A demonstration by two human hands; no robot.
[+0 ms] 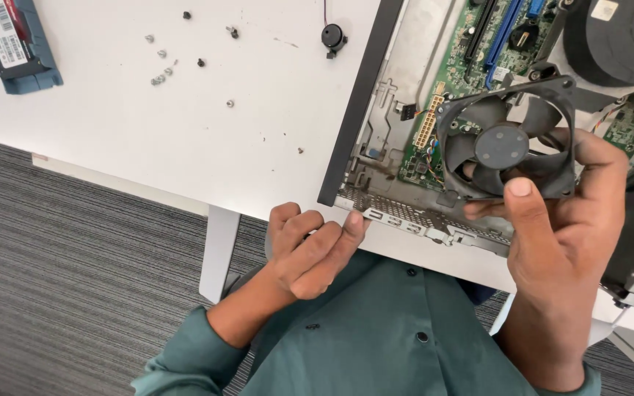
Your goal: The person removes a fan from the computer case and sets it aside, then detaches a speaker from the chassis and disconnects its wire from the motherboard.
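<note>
Holding a square black case fan (505, 141) in your right hand (563, 235), you keep it lifted above the open computer chassis (405, 213) that lies on the white surface (185, 125). Your thumb presses the fan's lower frame edge from the front and your fingers wrap behind its right side, so the grip is firm and the blades face you. Your left hand (310, 249) hangs loosely curled near the surface's front edge, just below the chassis's perforated metal rim; it looks empty, though its curled fingers hide the palm. Beneath the fan sits the green motherboard (464, 66), with blue slots near the top and a white connector with thin wires just left of the fan frame. A larger round cooler fan (614, 37) sits at the upper right. Across the surface to the left lie scattered small screws (161, 70), a small round black speaker on a wire (332, 37), and a drive in a blue bracket (12, 44) at the far corner. By the look of it, you are at the fan-handling stage, with the part free of its mount and held clear of the case. Whether a cable still tethers it to the board cannot be told. The next move calls for a steady grip on the frame, fingers clear of the blades, and care for the wires beside the connector.
</note>
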